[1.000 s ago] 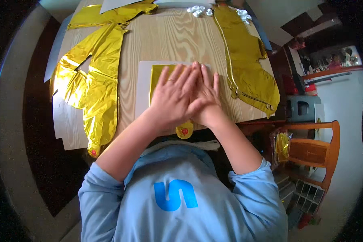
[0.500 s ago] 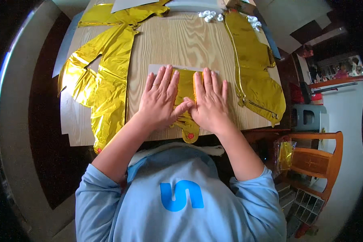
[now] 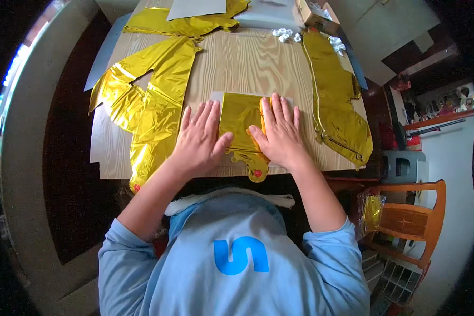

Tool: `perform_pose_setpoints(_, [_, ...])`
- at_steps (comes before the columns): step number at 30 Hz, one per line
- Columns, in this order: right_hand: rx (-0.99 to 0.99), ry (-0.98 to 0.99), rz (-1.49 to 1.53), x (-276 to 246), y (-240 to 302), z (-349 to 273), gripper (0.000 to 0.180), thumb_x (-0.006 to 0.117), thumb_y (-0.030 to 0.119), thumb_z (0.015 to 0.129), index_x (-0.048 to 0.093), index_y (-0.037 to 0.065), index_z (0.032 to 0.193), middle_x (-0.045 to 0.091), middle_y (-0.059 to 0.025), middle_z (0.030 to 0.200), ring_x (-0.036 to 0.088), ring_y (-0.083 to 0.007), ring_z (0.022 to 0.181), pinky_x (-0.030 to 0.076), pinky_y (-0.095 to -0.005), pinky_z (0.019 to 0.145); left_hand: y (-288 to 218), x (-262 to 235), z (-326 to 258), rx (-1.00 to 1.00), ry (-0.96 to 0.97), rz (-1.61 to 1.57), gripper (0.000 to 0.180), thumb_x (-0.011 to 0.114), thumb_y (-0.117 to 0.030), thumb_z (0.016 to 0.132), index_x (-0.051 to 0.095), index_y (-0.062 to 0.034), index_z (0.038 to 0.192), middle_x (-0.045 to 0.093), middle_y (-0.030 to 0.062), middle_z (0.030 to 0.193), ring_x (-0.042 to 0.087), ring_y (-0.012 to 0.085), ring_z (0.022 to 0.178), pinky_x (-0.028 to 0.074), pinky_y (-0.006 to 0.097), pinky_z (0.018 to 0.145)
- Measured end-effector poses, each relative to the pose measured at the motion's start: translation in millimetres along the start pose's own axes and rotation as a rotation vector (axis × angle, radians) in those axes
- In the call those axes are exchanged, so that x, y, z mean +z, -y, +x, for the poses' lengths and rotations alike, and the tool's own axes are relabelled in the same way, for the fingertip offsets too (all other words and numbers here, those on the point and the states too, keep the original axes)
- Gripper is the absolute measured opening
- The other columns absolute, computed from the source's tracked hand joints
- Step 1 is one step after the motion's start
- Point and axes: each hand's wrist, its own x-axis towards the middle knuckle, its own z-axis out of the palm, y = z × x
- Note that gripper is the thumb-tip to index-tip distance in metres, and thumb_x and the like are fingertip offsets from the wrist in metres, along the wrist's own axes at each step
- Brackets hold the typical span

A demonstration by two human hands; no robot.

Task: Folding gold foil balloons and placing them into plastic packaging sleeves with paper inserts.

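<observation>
A folded gold foil balloon (image 3: pixel 240 120) lies flat on a white sheet at the near edge of the wooden table (image 3: pixel 247 63). My left hand (image 3: pixel 199 139) presses flat on its left side, fingers spread. My right hand (image 3: pixel 280 130) presses flat on its right side, fingers together. Between my thumbs the gold foil shows. The balloon's small round tab with a red spot (image 3: pixel 257 171) hangs over the table's front edge.
A large crumpled gold foil balloon (image 3: pixel 142 105) lies at the left, another long one (image 3: pixel 336 100) at the right, a third (image 3: pixel 184 18) at the back. Small white pieces (image 3: pixel 285 35) and a cardboard box (image 3: pixel 317 13) sit at the far end. A wooden chair (image 3: pixel 405 221) stands at the right.
My hands were overlapped over the folded balloon's middle; they have slid apart, the left to the left and the right to the right, uncovering the gold foil between them.
</observation>
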Motion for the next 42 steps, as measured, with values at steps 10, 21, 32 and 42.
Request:
perform_pose_setpoints(10, [-0.147,-0.052,0.013,-1,-6,-25,0.079,0.052,0.049,0.096,0.026,0.0,0.152,0.019,-0.0285,0.158,0.016,-0.0426,0.148,0.007,-0.0622,0.117,-13,-19,6,0.394,-0.199,-0.055,0.065,0.073,-0.035,0.079,0.052,-0.0017,0.132,0.055,0.0195,0.131,0.05,0.0382,0.125,0.032,0.052,0.112])
perform_pose_setpoints(21, [-0.192,-0.066,0.0,0,-16,-25,0.079,0.048,0.052,0.096,0.027,0.001,0.153,0.019,-0.0276,0.159,0.017,-0.0419,0.148,0.009,-0.062,0.117,-12,-14,-1,0.77,-0.094,0.143,0.042,0.077,-0.031,0.075,0.065,-0.0006,0.102,0.067,0.0146,0.105,0.066,0.0318,0.102,0.05,0.05,0.097])
perform_pose_setpoints(32, [-0.199,-0.03,-0.011,-3,-17,-25,0.081,0.049,0.053,0.095,0.025,0.001,0.154,0.015,-0.0269,0.16,0.015,-0.0416,0.149,0.007,-0.0622,0.118,-21,-17,-8,0.786,-0.082,0.081,0.033,0.068,-0.023,0.079,0.066,-0.0038,0.105,0.065,0.0114,0.107,0.063,0.0273,0.11,0.044,0.054,0.103])
perform_pose_setpoints(42, [-0.204,-0.052,-0.021,-3,-16,-25,0.082,0.05,0.052,0.095,0.025,0.001,0.154,0.016,-0.027,0.16,0.015,-0.0416,0.149,0.008,-0.0618,0.118,-18,-9,-7,0.756,-0.17,0.111,0.025,0.061,-0.02,0.08,0.065,-0.0036,0.098,0.064,0.01,0.102,0.064,0.0258,0.107,0.04,0.054,0.108])
